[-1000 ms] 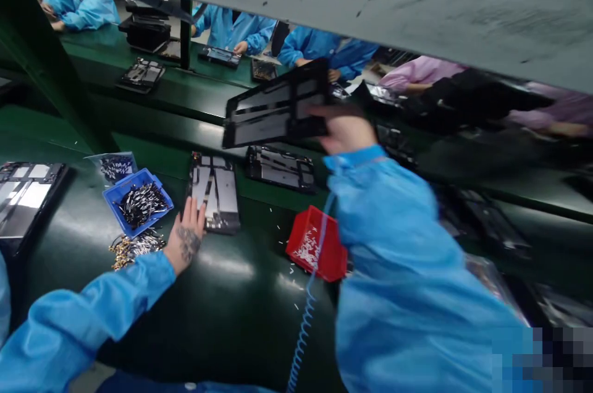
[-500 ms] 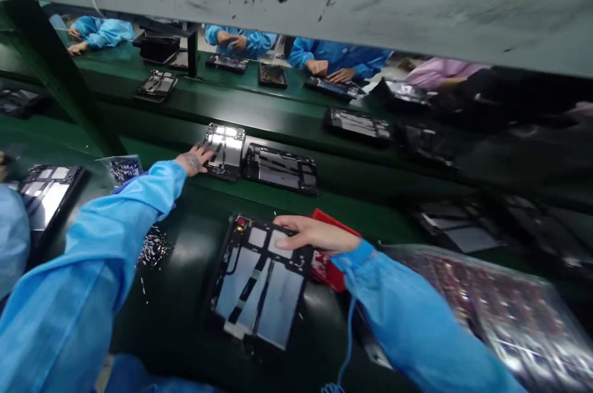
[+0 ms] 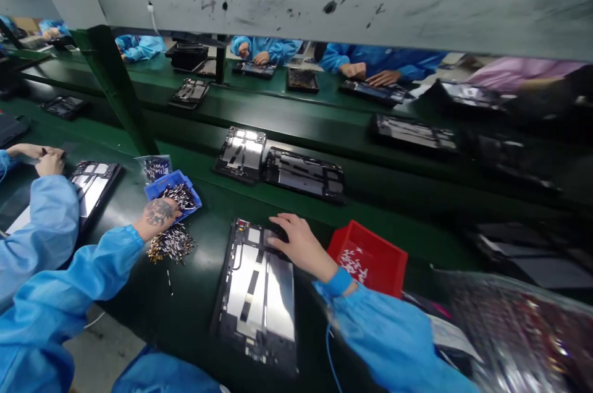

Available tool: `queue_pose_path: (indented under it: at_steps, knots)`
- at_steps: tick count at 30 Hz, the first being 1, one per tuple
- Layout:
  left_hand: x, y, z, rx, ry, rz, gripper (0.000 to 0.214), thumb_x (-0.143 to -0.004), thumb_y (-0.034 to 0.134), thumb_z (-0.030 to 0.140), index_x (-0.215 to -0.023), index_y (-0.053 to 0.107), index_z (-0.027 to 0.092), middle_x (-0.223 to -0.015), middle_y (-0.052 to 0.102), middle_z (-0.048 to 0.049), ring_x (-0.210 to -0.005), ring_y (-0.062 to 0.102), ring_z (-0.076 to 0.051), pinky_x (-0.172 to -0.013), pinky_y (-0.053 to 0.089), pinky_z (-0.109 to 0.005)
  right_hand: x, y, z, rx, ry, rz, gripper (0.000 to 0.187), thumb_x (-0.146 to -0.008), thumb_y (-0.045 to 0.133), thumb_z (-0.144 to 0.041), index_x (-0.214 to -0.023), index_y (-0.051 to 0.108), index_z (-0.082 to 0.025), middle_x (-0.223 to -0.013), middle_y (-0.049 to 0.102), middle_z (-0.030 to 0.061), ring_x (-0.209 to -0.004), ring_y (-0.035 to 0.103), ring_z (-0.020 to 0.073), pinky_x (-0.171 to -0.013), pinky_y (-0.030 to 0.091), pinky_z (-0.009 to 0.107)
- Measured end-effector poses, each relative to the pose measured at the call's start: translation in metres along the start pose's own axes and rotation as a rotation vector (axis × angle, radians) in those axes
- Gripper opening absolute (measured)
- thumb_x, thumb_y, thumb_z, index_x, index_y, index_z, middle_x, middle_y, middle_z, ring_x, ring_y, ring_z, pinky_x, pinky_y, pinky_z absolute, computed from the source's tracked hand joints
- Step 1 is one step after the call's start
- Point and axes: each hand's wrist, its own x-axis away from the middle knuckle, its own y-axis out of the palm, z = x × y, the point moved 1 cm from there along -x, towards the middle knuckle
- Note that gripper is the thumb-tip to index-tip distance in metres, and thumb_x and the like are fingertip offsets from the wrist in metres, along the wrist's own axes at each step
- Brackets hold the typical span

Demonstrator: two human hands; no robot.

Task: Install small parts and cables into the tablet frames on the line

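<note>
Stretching across the top is a big grey beam (image 3: 287,4), and under it is a long green bench (image 3: 201,300). A clear bag (image 3: 514,325) lies on the right, its insides too blurry to name. One tablet (image 3: 262,294) lies flat on the bench in front of the person, shiny insides up. Two more tablets (image 3: 303,173) lie side by side farther back. A red bin (image 3: 382,257) sits right of the near tablet. The right hand (image 3: 303,248) is at that tablet's far right corner, fingers and thumb spread apart, but I cannot tell if they touch it. The left hand (image 3: 160,215) is at a blue bin (image 3: 159,185) of pins (image 3: 180,195), fingertips hidden, so I cannot tell if they grip any. A heap (image 3: 176,241) of pins lies beside it, and tiny white bits (image 3: 354,264) lie in the red bin
</note>
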Motion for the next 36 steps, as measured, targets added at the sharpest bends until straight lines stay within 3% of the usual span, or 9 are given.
queue_pose_path:
  at_steps: [4, 9, 15, 18, 20, 24, 27, 31, 36]
  knots:
    - [-0.007, 0.004, 0.013, -0.03, -0.105, -0.058, 0.02, -0.081, 0.055, 0.023, -0.065, 0.062, 0.014, -0.065, 0.061, -0.0063, -0.074, 0.061, -0.022, -0.074, 0.047, -0.035, 0.057, -0.001, -0.002, -0.132, -0.013, 0.156, 0.038, -0.087, 0.055, -0.041, -0.12, 0.061, -0.022, -0.131, 0.052, 0.0126, -0.122, 0.047, 0.0299, -0.102, 0.042, 0.048]
    - [-0.013, -0.018, 0.021, 0.013, -0.193, -0.136, 0.016, -0.077, 0.057, 0.023, -0.064, 0.06, 0.015, -0.069, 0.062, -0.0084, -0.076, 0.061, -0.025, -0.073, 0.044, -0.034, 0.11, 0.004, 0.019, -0.263, 0.055, 0.318, 0.039, -0.086, 0.054, -0.052, -0.112, 0.064, -0.025, -0.128, 0.055, 0.01, -0.121, 0.051, 0.0292, -0.1, 0.044, 0.048]
    - [-0.018, -0.063, 0.008, 0.176, -0.276, -0.2, 0.023, -0.073, 0.055, 0.029, -0.054, 0.058, 0.018, -0.054, 0.057, -0.004, -0.06, 0.059, -0.023, -0.061, 0.043, -0.032, 0.125, 0.008, 0.025, -0.36, 0.052, 0.383, 0.036, -0.084, 0.056, -0.053, -0.106, 0.067, -0.026, -0.125, 0.059, 0.0082, -0.116, 0.055, 0.0276, -0.096, 0.048, 0.046]
    - [-0.008, -0.079, 0.009, 0.426, -0.337, -0.197, 0.017, -0.071, 0.056, 0.029, -0.058, 0.058, 0.018, -0.063, 0.065, -0.0055, -0.064, 0.062, -0.021, -0.061, 0.048, -0.03, 0.124, 0.007, 0.013, -0.418, 0.022, 0.384, 0.033, -0.085, 0.056, -0.051, -0.103, 0.068, -0.026, -0.122, 0.061, 0.0083, -0.111, 0.059, 0.0265, -0.084, 0.055, 0.039]
    - [0.002, -0.082, 0.022, 0.648, -0.364, -0.212, 0.015, -0.069, 0.059, 0.03, -0.062, 0.058, 0.017, -0.07, 0.07, -0.0065, -0.068, 0.065, -0.02, -0.065, 0.052, -0.029, 0.124, 0.005, 0.003, -0.461, -0.02, 0.376, 0.03, -0.086, 0.056, -0.048, -0.099, 0.07, -0.025, -0.115, 0.064, 0.0084, -0.104, 0.063, 0.0249, -0.077, 0.056, 0.034]
    - [0.013, -0.057, 0.083, 1.016, -0.26, -0.276, 0.023, -0.067, 0.07, 0.037, -0.074, 0.06, 0.017, -0.071, 0.072, -0.0057, -0.068, 0.068, -0.018, -0.068, 0.054, -0.029, 0.128, 0.0, -0.018, -0.508, -0.13, 0.41, 0.026, -0.091, 0.052, -0.038, -0.084, 0.072, -0.022, -0.088, 0.07, 0.0064, -0.081, 0.067, 0.0193, -0.069, 0.056, 0.027]
    - [0.008, -0.021, 0.148, 1.101, -0.105, -0.339, 0.025, -0.07, 0.07, 0.038, -0.076, 0.061, 0.016, -0.067, 0.071, -0.0044, -0.065, 0.067, -0.016, -0.066, 0.052, -0.027, 0.131, -0.008, -0.027, -0.393, -0.221, 0.617, 0.022, -0.093, 0.051, -0.027, -0.09, 0.071, -0.02, -0.082, 0.07, 0.0057, -0.075, 0.066, 0.0173, -0.069, 0.054, 0.027]
    - [-0.003, 0.012, 0.233, 0.968, 0.168, -0.373, 0.021, -0.078, 0.06, 0.036, -0.072, 0.062, 0.016, -0.064, 0.066, -0.0008, -0.061, 0.062, -0.014, -0.06, 0.047, -0.024, 0.131, -0.022, -0.017, -0.029, -0.289, 0.902, 0.023, -0.093, 0.051, -0.015, -0.107, 0.069, -0.017, -0.088, 0.07, 0.0078, -0.08, 0.065, 0.0181, -0.074, 0.054, 0.029]
    - [-0.012, 0.017, 0.302, 0.684, 0.584, -0.242, 0.018, -0.083, 0.05, 0.026, -0.074, 0.063, 0.018, -0.074, 0.064, -0.0006, -0.072, 0.059, -0.015, -0.068, 0.044, -0.025, 0.136, -0.035, 0.021, 0.222, -0.208, 0.966, 0.028, -0.094, 0.045, -0.012, -0.11, 0.068, -0.015, -0.094, 0.071, 0.0097, -0.085, 0.064, 0.0188, -0.076, 0.055, 0.03]
